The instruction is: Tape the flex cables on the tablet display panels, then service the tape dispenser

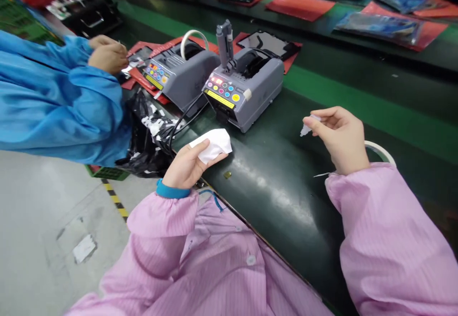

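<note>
My left hand (188, 163), with a blue band at its wrist, holds a folded white wipe (216, 145) between thumb and fingers above the table's front edge. To the right, my right hand (339, 137) is raised over the green tabletop (272, 182). Its thumb and fingers pinch a small whitish dropper-like piece (305, 129), narrow end pointing down; the rest of it is hidden by the fingers. A grey tape dispenser (246, 91) with lit buttons stands beyond my left hand. Below the wipe lies a small yellowish scrap (227, 175).
A second tape dispenser (182, 75) stands to the left. A co-worker's blue sleeve (64, 96) reaches in beside a black bag (143, 139) of white scraps. Behind my right wrist lies a white roll (381, 152). Red sheets (299, 5) line the raised shelf at the back.
</note>
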The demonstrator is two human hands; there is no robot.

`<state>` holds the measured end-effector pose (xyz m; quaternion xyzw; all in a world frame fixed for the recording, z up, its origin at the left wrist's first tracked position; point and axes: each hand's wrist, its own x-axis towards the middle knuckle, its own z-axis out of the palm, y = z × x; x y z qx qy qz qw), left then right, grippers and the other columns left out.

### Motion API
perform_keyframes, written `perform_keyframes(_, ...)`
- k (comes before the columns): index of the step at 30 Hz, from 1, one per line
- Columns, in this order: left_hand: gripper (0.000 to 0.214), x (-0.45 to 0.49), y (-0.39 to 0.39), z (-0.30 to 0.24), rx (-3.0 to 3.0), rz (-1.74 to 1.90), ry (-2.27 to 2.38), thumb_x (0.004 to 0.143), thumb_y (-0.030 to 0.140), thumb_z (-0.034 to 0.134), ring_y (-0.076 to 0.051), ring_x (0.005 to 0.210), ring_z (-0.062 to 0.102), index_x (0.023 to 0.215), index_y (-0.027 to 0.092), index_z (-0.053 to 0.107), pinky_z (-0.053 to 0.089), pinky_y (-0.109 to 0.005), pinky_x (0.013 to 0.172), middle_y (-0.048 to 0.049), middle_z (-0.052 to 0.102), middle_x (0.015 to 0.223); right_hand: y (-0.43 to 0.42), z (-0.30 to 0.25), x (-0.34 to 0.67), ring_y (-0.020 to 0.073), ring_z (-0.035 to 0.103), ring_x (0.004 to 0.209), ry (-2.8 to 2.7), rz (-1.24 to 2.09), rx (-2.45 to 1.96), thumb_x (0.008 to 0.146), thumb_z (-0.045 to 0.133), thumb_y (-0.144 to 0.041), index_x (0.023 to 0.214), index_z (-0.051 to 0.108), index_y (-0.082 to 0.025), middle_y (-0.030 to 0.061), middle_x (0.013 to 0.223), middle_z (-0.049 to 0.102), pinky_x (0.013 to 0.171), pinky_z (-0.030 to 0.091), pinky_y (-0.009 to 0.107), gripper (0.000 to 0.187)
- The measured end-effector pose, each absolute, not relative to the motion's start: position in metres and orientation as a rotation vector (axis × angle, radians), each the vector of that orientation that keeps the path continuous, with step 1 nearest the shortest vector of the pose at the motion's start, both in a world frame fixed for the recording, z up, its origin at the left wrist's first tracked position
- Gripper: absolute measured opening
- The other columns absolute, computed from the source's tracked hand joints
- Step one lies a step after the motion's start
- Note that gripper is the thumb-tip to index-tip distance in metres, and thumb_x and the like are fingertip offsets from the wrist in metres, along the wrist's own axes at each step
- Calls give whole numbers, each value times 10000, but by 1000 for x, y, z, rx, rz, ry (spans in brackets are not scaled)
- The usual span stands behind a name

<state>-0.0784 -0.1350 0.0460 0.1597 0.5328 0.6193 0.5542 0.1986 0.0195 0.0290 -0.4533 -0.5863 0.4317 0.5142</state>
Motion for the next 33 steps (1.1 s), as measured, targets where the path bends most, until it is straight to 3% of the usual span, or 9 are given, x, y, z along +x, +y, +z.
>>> perform_keyframes(9,214,-92,-116,24,518,1773,1700,767,294,775,-228,877,747,907,144,712,631,-321,732,-78,778,925,15,43,200,146,671,637,-1361,1062,-1038,641,911,-327,781,718,-191,13,711,712,554,566,264,274)
perform_keyframes(14,213,-101,-91,15,557,1898,1923,769,299,782,-145,718,683,855,187,623,559,-224,593,5,683,777,16,43,200,144,660,624,-1393,1022,-1016,667,903,-390,784,705,-203,1,718,709,547,561,277,297)
perform_keyframes(19,190,-99,-73,10,641,1859,2003,799,324,762,-94,602,598,855,198,632,469,-171,513,33,631,728,17,46,200,164,666,643,-1422,1003,-981,711,897,-368,767,694,-251,-4,720,702,549,558,303,241)
perform_keyframes(27,49,-86,-53,6,904,1921,2073,834,222,708,-102,676,595,819,184,681,490,-181,631,37,620,707,16,50,200,164,667,657,-1401,1021,-983,723,900,-324,779,689,-225,2,726,694,558,551,300,239)
perform_keyframes(30,68,-83,-47,3,940,1940,2059,848,239,714,-116,698,604,818,184,685,499,-204,661,31,618,720,16,49,201,175,682,694,-1429,1015,-972,746,890,-366,804,687,-231,2,757,696,580,569,309,250)
perform_keyframes(33,124,-82,-42,-1,974,1957,2046,854,286,734,-121,704,601,804,189,677,501,-217,670,27,614,732,16,50,201,158,682,699,-1425,999,-971,767,875,-292,807,698,-219,3,752,699,568,551,272,195)
